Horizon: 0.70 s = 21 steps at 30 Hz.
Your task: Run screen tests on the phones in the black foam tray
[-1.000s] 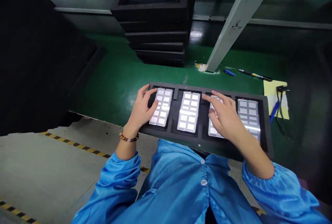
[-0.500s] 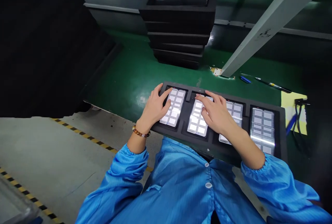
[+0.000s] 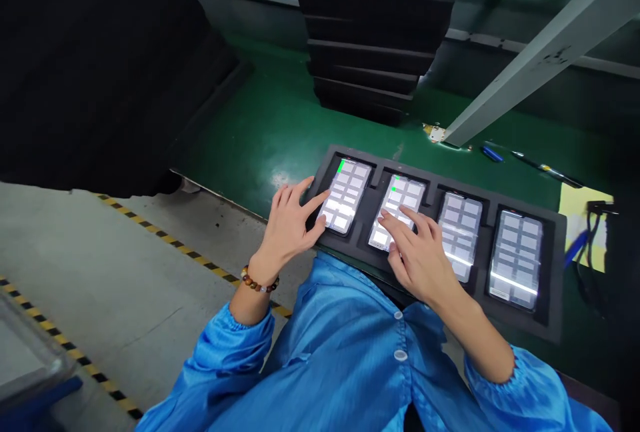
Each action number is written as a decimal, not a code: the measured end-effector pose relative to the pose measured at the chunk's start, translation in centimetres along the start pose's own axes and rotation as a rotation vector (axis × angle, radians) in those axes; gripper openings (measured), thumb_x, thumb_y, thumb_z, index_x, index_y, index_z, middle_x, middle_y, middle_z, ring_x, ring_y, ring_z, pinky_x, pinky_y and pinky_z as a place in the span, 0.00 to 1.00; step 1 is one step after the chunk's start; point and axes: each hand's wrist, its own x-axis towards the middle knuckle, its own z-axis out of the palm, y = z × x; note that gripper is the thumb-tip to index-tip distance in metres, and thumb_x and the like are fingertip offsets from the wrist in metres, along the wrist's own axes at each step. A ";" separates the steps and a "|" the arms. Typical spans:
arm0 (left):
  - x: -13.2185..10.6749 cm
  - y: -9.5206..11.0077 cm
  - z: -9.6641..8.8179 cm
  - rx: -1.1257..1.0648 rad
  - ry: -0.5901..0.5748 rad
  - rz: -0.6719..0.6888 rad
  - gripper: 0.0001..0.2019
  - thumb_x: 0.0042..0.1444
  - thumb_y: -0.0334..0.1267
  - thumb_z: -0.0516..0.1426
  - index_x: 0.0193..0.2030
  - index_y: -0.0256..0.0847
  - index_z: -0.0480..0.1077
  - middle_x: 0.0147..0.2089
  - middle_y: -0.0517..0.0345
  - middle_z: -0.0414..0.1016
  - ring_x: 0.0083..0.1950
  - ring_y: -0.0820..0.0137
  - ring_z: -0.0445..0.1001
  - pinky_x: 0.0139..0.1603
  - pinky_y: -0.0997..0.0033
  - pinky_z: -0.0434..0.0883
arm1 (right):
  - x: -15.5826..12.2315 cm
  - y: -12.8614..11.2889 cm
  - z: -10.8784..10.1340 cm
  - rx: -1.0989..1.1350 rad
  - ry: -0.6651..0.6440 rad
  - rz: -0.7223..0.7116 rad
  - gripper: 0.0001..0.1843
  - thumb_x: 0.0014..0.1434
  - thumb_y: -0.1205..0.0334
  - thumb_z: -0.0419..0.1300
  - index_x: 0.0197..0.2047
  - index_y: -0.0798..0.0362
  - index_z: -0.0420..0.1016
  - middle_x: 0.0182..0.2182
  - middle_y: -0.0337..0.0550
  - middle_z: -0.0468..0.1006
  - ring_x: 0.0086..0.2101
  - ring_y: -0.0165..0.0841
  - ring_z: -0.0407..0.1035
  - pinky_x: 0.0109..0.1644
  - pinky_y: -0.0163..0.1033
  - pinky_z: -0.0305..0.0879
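Note:
A black foam tray (image 3: 550, 272) lies on the green bench in front of me and holds several lit phones side by side. My left hand (image 3: 289, 229) is open, its fingers spread, with the fingertips touching the lower left edge of the leftmost phone (image 3: 346, 194). My right hand (image 3: 416, 249) is open too, fingers extended onto the lower part of the second phone (image 3: 400, 205). Both of these screens show a green cell at the top. The third phone (image 3: 460, 232) and the fourth phone (image 3: 516, 257) show grey grids and are untouched.
A stack of black foam trays (image 3: 373, 52) stands behind on the green bench (image 3: 270, 132). A grey slanted post (image 3: 535, 52) meets the bench at right, near pens (image 3: 543, 167), a yellow paper (image 3: 575, 205) and cables. Concrete floor with hazard tape (image 3: 150, 232) lies left.
My right hand has moved left from the third phone to the second. Green cells have appeared on the first two screens. The view has shifted, so the tray sits further right.

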 end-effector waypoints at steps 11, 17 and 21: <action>-4.5 0.1 0.9 -0.028 0.236 0.066 0.20 0.65 0.41 0.61 0.62 0.51 0.83 0.69 0.49 0.79 0.68 0.50 0.75 0.76 0.36 0.64 | -2.7 -1.8 0.2 0.079 0.002 -0.086 0.28 0.72 0.68 0.55 0.73 0.52 0.70 0.69 0.42 0.78 0.71 0.52 0.63 0.70 0.60 0.57; -4.9 -0.2 1.4 -0.041 0.323 0.103 0.16 0.63 0.39 0.63 0.56 0.51 0.85 0.61 0.50 0.84 0.61 0.52 0.77 0.71 0.38 0.69 | -2.9 -2.0 0.2 0.112 0.018 -0.135 0.32 0.69 0.69 0.57 0.75 0.51 0.68 0.67 0.43 0.81 0.69 0.49 0.65 0.69 0.58 0.58; -4.6 -0.6 1.5 -0.102 0.295 0.101 0.15 0.62 0.39 0.63 0.53 0.49 0.86 0.58 0.48 0.84 0.59 0.53 0.77 0.67 0.40 0.75 | -3.0 -2.0 0.0 0.116 0.024 -0.121 0.31 0.70 0.68 0.56 0.75 0.52 0.68 0.66 0.42 0.82 0.69 0.49 0.65 0.70 0.59 0.57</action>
